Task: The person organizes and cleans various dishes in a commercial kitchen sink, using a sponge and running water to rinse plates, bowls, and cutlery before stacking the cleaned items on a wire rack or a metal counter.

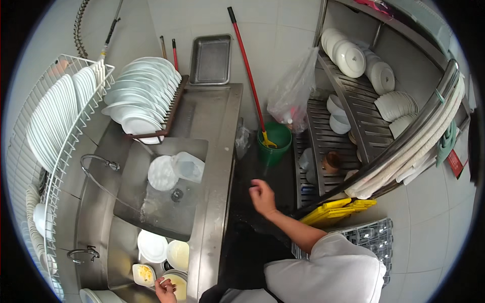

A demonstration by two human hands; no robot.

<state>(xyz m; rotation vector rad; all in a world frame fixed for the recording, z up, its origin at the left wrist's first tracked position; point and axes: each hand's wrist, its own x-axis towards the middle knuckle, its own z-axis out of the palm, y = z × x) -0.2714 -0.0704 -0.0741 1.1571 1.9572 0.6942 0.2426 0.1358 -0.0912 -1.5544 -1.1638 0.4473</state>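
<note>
My left hand (165,290) is at the bottom of the near sink, fingers curled and apart, beside a stack of plates (179,288) and a small square dish with yellow food remains (144,274). A white plate (152,246) and a round bowl with pale liquid (178,255) lie just beyond. My right hand (262,196) hangs over the dark floor, loosely curled; whether anything is in it cannot be told. In the far sink, a thin stream of water runs from the faucet (113,165), near a white round plate (163,173) and a translucent plastic container (188,167).
White plates stand in a brown rack (172,113) and a white wire rack (72,140). A green bucket (274,151) holds a red-handled tool (248,68). At right are slatted metal shelves (350,110) with dishes, hanging cloths (413,155), yellow folded plastic (333,212) and a glass rack (379,242).
</note>
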